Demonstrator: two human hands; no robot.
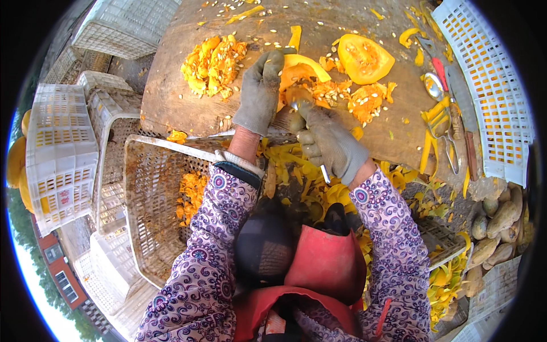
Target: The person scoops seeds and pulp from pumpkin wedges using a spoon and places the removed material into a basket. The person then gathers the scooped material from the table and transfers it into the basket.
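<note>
My left hand (260, 92), in a grey work glove, grips a hollowed piece of orange pumpkin (308, 65) at its left side. My gloved right hand (333, 139) is closed around a slim metal tool (325, 174), whose lower end sticks out below the fist. Its working end is at the pumpkin's inner side, partly hidden by pulp and fingers. Just beyond the hands, a cut pumpkin piece (365, 59) lies with seeds and fibre showing. One heap of seedy pulp (213, 66) rests to the left, and a smaller clump of pulp (369, 103) to the right.
On the wooden table (171, 96), a long knife (462, 98), a red-handled tool (438, 70) and a spoon (433, 85) lie beside a white plastic crate (487, 81). A dirty crate (149, 201) holding orange pulp stands lower left. Yellow peels (337, 194) cover the ground.
</note>
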